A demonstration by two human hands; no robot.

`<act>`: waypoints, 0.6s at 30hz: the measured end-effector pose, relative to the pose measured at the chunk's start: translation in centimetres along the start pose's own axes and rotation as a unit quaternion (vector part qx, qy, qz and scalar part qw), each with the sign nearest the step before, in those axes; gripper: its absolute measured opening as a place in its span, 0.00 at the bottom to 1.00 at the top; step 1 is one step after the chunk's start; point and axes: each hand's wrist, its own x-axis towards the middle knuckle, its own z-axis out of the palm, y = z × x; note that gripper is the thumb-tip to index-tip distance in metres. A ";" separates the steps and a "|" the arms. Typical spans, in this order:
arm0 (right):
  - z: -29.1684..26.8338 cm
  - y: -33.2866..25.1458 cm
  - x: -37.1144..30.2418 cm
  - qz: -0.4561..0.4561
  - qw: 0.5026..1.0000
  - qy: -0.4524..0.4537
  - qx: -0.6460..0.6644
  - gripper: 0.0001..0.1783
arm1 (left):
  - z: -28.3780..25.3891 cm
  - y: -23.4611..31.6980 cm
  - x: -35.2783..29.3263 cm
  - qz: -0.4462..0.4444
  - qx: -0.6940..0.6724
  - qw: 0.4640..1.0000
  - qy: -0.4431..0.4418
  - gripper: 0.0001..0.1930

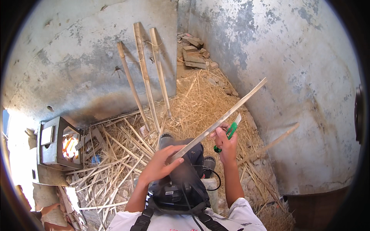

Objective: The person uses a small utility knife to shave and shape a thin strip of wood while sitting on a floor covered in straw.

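Note:
A long, flat strip of split bamboo or wood [235, 107] slants from my lap up to the right, its far end raised. My left hand [162, 161] grips its near end, thumb on one side and fingers on the other. In my right hand [225, 141] is a green utility knife [232, 131] with its pale blade pointing up. The fingertips of that hand are close against the strip's middle; whether they press on it I cannot tell. My knees and a black pack on my front lie beneath the strip.
Three bamboo poles [143, 73] lean on the far wall. Straw-like shavings [200, 100] heap across the floor, with loose strips [115, 173] at left. A wooden box [52, 142] with bright contents stands left. Another strip [269, 143] leans rightward. Bricks [194, 57] lie behind. Another person's arm [50, 209] shows lower left.

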 end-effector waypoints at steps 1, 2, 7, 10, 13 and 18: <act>0.0 -0.1 0.2 -0.002 1.000 0.008 0.019 0.12 | 0.0 -0.1 -0.1 -0.007 -0.004 1.000 -0.001 0.23; 0.0 -0.3 0.4 -0.006 1.000 0.011 0.027 0.12 | -0.1 -0.3 -0.3 -0.014 -0.009 1.000 -0.002 0.23; -0.6 0.5 0.5 0.007 1.000 0.015 -0.011 0.13 | 0.0 -0.2 -0.4 -0.013 -0.005 1.000 -0.002 0.24; -0.4 0.4 0.6 -0.012 0.999 0.029 -0.013 0.15 | -0.1 0.6 -0.4 -0.014 -0.001 1.000 0.001 0.23; -1.0 -0.7 1.3 -0.038 0.995 0.097 -0.009 0.16 | -0.4 0.1 -1.3 -0.037 0.002 0.999 0.015 0.20; -2.1 -1.1 1.7 -0.092 0.990 0.091 -0.049 0.17 | -0.8 -0.8 -2.4 -0.104 0.014 0.994 0.014 0.14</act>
